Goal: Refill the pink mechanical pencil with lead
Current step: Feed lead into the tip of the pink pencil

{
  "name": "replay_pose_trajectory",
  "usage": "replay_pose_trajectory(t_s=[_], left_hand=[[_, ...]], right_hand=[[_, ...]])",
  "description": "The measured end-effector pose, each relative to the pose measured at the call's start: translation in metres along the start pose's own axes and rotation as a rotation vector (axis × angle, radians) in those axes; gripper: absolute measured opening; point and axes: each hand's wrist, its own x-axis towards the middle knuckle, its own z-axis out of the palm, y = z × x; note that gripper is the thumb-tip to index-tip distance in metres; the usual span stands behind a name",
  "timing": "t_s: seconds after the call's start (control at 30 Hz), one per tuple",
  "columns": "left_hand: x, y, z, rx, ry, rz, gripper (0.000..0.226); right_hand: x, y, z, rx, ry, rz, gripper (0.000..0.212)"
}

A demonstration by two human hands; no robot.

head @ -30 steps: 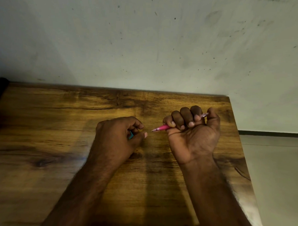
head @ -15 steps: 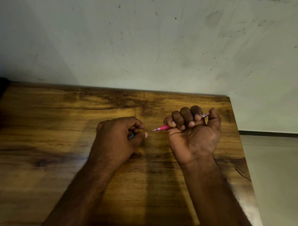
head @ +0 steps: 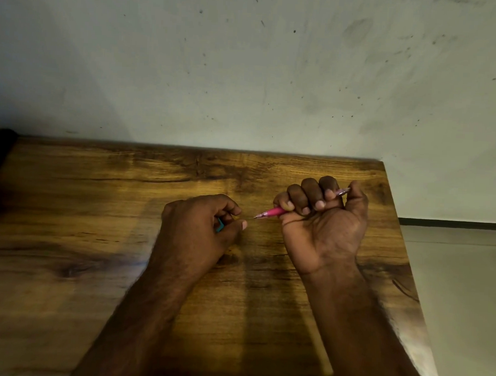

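Compared with one second ago, almost nothing has changed: both hands stay in the same place and the pencil keeps the same angle. Only the right thumb seems to sit a little differently on the rear end. I judge from this that the person is in a slow, fine step — perhaps feeding or clicking the lead — and not moving to a new one.

In the centre-left of the frame, the left hand [head: 199, 228] rests on the wooden surface [head: 69, 208], curled almost closed. A small teal object [head: 219, 225] shows between the thumb and the bent fingers; it may be a lead container, but too little of it is visible to say. The thumb tip points toward the pencil tip, close but not touching.

In the centre-right, the right hand [head: 322, 219] is closed in a fist around the pink mechanical pencil [head: 272, 212], palm toward the camera. The metal tip looks out to the left and the pale rear end comes out near the thumb. Whether lead is already inside, I cannot tell.
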Motion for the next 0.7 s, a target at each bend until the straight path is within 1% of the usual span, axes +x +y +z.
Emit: replay_pose_trajectory(t_s=[0.17,0.7], left_hand=[[0.0,0.0007,-0.0008,-0.015,-0.015,-0.018,0.016],[-0.0001,0.0,0.0001,-0.004,0.005,-0.01,0.016]], right_hand=[[0.0002,-0.0006,0.0008,-0.016,0.008,-0.01,0.048],[0.0009,-0.0021,0.0009,-0.023,0.014,-0.024,0.048]])
